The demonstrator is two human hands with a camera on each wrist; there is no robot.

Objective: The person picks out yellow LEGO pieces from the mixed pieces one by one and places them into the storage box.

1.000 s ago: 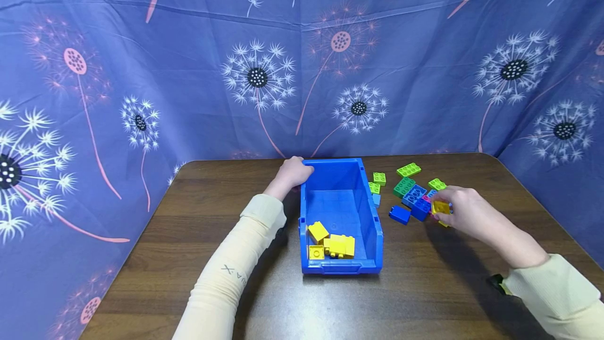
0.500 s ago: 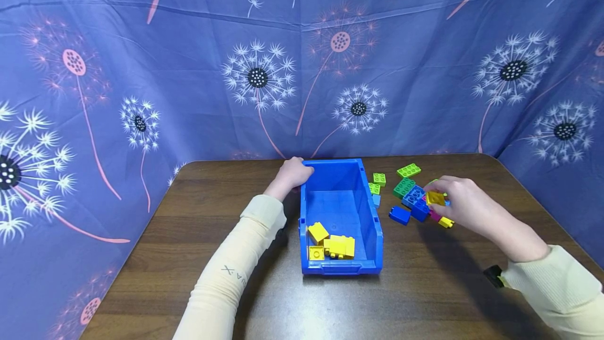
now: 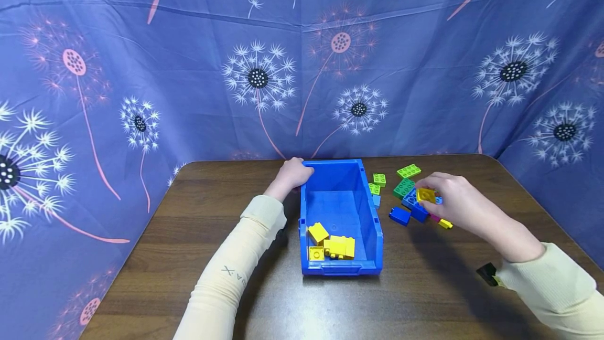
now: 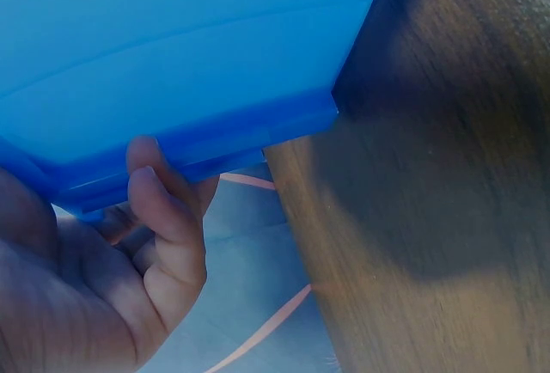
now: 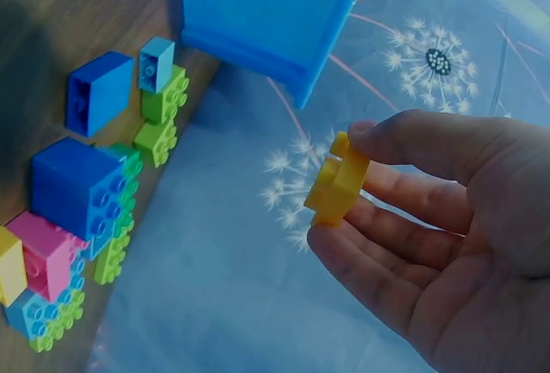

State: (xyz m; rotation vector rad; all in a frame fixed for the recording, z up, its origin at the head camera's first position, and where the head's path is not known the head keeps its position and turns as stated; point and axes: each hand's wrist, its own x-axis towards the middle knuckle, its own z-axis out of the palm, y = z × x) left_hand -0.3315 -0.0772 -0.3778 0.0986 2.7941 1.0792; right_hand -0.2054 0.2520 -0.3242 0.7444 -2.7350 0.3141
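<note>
A blue plastic bin (image 3: 333, 267) stands mid-table with several yellow toy bricks (image 3: 337, 245) at its near end. At its far left corner my left hand (image 3: 293, 172) grips the rim, fingers curled over the edge in the left wrist view. My right hand (image 3: 455, 203) pinches a yellow toy brick (image 5: 343, 182) between thumb and fingertips, raised above the loose bricks. Below it lie a dark blue brick (image 3: 400, 215), a larger blue brick (image 5: 76, 186), a pink brick (image 5: 45, 254) and another yellow brick (image 3: 445, 223).
Right of the bin are lime green bricks (image 3: 379, 179), a darker green brick (image 3: 403, 188) and a light blue brick (image 5: 156, 64). A blue dandelion-print cloth (image 3: 302, 93) hangs behind the brown wooden table (image 3: 212, 214).
The right hand has moved left, toward the bin, carrying the yellow brick and uncovering another yellow brick near the pile. The left hand and the bin have stayed in place.
</note>
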